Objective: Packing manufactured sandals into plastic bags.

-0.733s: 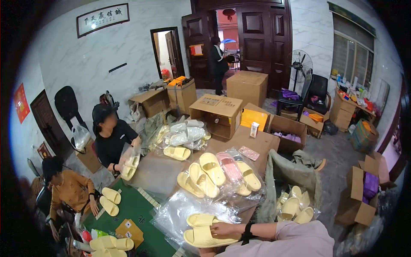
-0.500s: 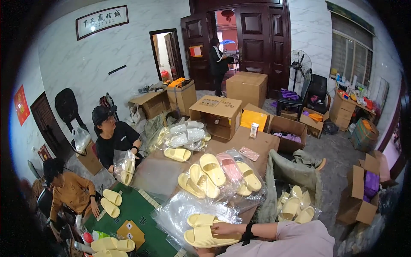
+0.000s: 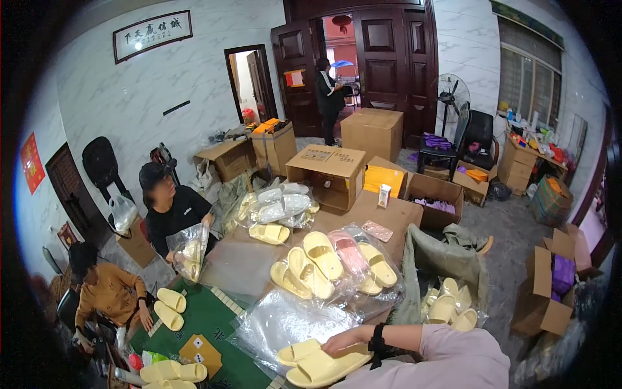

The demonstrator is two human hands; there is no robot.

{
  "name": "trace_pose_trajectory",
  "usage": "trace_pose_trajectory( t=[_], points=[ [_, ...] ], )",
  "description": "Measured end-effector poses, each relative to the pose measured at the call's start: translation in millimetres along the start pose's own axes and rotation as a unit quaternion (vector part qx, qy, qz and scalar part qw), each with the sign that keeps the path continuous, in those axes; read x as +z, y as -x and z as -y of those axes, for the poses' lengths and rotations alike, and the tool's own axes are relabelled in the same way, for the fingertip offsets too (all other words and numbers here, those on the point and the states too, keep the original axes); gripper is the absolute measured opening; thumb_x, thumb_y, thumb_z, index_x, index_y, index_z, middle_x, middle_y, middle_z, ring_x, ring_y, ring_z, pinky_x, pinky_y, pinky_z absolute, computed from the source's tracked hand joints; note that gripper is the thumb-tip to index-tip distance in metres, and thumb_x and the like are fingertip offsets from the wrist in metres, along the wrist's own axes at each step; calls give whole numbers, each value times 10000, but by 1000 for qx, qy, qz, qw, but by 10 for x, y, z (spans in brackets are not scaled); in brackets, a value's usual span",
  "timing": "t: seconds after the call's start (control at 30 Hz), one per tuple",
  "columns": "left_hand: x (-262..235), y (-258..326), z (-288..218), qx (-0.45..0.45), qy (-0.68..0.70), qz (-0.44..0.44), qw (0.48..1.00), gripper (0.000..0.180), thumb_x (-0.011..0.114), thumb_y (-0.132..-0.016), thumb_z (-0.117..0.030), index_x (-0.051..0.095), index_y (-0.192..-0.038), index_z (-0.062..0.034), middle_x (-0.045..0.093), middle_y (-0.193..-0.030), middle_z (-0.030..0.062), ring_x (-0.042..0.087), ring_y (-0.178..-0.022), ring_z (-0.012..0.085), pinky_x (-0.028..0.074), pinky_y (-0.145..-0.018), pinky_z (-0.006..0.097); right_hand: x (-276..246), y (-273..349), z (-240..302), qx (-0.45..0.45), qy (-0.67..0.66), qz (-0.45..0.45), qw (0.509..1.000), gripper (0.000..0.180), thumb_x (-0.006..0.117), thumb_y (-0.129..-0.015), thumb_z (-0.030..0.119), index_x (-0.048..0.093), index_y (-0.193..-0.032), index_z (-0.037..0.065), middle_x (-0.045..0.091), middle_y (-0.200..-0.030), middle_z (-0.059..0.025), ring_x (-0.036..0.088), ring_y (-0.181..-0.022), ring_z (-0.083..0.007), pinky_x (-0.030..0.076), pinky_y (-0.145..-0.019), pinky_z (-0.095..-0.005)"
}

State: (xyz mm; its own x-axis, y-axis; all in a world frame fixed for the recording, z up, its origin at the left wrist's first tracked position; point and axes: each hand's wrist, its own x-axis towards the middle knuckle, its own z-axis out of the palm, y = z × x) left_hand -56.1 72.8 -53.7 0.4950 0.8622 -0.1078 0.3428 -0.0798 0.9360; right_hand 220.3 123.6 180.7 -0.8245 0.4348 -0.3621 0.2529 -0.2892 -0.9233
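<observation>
My right hand (image 3: 343, 339) reaches in from the lower right, a black band on its wrist, and grips a pale yellow slipper (image 3: 327, 369) with its fingers at the foot opening. A second yellow slipper (image 3: 297, 351) lies close against it on the left. Under and behind this pair spread flat clear plastic bags (image 3: 278, 316). Just beyond them, several yellow slippers (image 3: 311, 275) sit beside a pink slipper (image 3: 350, 251) in clear wrap. My left hand does not show.
A green table (image 3: 243, 363) with more yellow slippers (image 3: 170, 308) stands at left. One co-worker (image 3: 178, 214) holds a bagged pair; another (image 3: 113, 292) sits nearer. Cardboard boxes (image 3: 327, 175) stand behind the brown table, and a sack of bagged slippers (image 3: 447, 246) at its right.
The slipper under my right hand has turned and shifted slightly right and nearer. My left hand, partly visible beneath the pair before, has gone from view. The co-worker's bag has moved a little.
</observation>
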Motion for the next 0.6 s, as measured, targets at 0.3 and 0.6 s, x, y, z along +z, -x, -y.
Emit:
trace_pose_trajectory(
  t=[0.3,0.6],
  points=[
    [318,27,-150,-1,146,-31,989,528,487,-897,-338,374,-1330,-58,472,-1277,134,481,-1112,282,430,-876,459,34,277,-122,56,-225,27,972,295,525,-889,237,614,-1089,40,627,-960,48,542,-893,-47,423,-805,-216],
    [116,-57,-1189,-102,429,-151,885,264,470,-925,-221,547,-1064,-10,573,-931,70,549,-814,183,474,-708,330,63,360,-251,119,-209,2,971,295,544,-867,272,622,-1061,65,622,-899,48,558,-816,-70,439,-726,-223]
  ],
)
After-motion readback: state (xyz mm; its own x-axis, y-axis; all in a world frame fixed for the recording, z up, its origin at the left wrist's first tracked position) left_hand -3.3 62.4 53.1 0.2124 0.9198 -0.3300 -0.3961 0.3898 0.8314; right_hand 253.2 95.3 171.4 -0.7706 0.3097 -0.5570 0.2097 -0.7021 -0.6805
